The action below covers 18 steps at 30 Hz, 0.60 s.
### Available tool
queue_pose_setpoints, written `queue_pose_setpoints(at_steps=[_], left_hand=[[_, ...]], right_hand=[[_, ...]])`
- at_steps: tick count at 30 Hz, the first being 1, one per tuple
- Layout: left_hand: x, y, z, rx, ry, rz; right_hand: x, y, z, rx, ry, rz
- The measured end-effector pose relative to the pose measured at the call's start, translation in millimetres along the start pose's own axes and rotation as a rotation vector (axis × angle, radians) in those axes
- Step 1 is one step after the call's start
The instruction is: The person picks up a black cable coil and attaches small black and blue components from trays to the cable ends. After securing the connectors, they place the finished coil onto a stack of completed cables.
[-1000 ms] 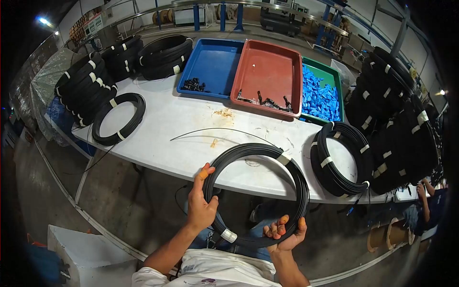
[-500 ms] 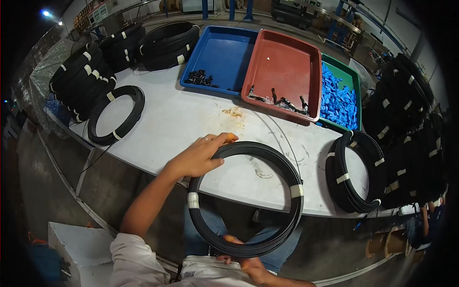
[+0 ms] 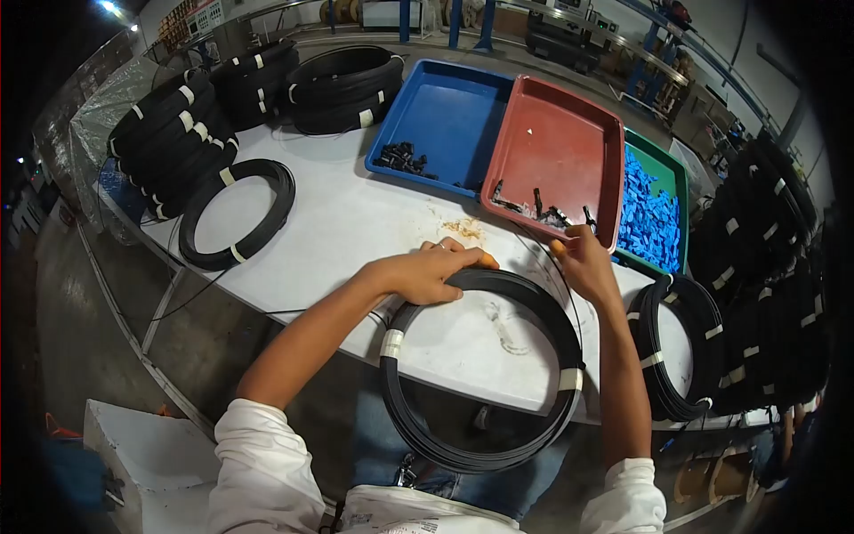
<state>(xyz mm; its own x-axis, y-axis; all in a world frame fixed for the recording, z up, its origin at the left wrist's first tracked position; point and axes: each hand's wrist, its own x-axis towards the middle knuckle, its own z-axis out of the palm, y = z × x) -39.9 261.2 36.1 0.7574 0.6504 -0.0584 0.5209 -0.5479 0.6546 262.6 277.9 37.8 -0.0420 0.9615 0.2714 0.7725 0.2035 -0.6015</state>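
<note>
My left hand (image 3: 431,272) is closed over the upper left rim of a black cable coil (image 3: 569,331). White tape bands bind the coil, which rests partly on the table and overhangs its front edge towards my lap. My right hand (image 3: 587,265) is at the front rim of the red tray (image 3: 560,133), fingers loosely curled and thumb apart, with nothing visible in them. Small black and clear parts (image 3: 551,216) lie in the tray just beyond the fingertips. A loose cable end (image 3: 569,289) runs up from the coil, passing close beside my right hand.
A blue tray (image 3: 445,116) with black parts and a green tray (image 3: 663,173) with blue pieces (image 3: 648,209) flank the red one. Taped coils are stacked at left (image 3: 169,147) and right (image 3: 756,267). Single coils lie on the white table (image 3: 347,196) at left (image 3: 280,209) and right (image 3: 654,356).
My right hand has left the coil's lower rim and moved up to the red tray's front edge. My left hand keeps its hold on the coil. The camera view has shifted slightly.
</note>
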Motion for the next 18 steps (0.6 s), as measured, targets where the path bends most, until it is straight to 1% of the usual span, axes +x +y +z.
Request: queue_pose_setpoints(at_steps=[1, 2, 3, 5, 6, 7, 8, 9, 10, 11, 13, 14, 15, 16, 17, 18], left_hand=[[-1, 2, -1, 0.006, 0.004, -0.003], [-2, 4, -3, -0.018, -0.004, 0.002], [-2, 5, -3, -0.045, -0.016, 0.007], [-1, 2, -3, -0.05, -0.018, -0.008], [1, 1, -3, -0.044, -0.037, 0.0], [2, 0, -3, -0.04, -0.057, 0.008], [2, 0, -3, -0.018, -0.07, -0.037], [2, 0, -3, -0.018, -0.068, -0.04], [3, -1, -3, -0.014, -0.064, -0.011], [3, -2, -3, -0.009, -0.06, 0.019], [4, 3, -7, 0.043, -0.075, -0.011], [4, 4, -8, 0.047, -0.064, 0.03], [4, 3, -7, 0.051, -0.052, 0.07], [2, 5, -6, 0.154, 0.042, 0.118], [0, 6, -11, 0.158, 0.044, 0.116], [-4, 13, -20, 0.164, 0.067, 0.118]], right_hand=[[11, -6, 7, 0.032, -0.067, 0.063], [15, -12, 12, 0.183, -0.161, 0.138], [17, -21, 16, 0.189, -0.163, 0.136], [23, -33, 23, 0.192, -0.305, 0.043], [24, -37, 33, 0.218, -0.242, -0.124], [28, -42, 36, 0.22, -0.245, -0.129], [32, -47, 37, 0.222, -0.349, -0.07], [35, -58, 37, 0.223, -0.451, -0.01], [38, -68, 39, 0.332, -0.488, 0.075], [42, -71, 45, 0.333, -0.488, 0.073], [54, -71, 57, 0.365, -0.477, -0.113], [63, -63, 71, 0.394, -0.438, -0.156], [65, -67, 72, 0.394, -0.44, -0.16], [66, -76, 70, 0.325, -0.396, -0.19], [66, -83, 70, 0.255, -0.35, -0.22], [66, -85, 71, 0.254, -0.327, -0.202]])
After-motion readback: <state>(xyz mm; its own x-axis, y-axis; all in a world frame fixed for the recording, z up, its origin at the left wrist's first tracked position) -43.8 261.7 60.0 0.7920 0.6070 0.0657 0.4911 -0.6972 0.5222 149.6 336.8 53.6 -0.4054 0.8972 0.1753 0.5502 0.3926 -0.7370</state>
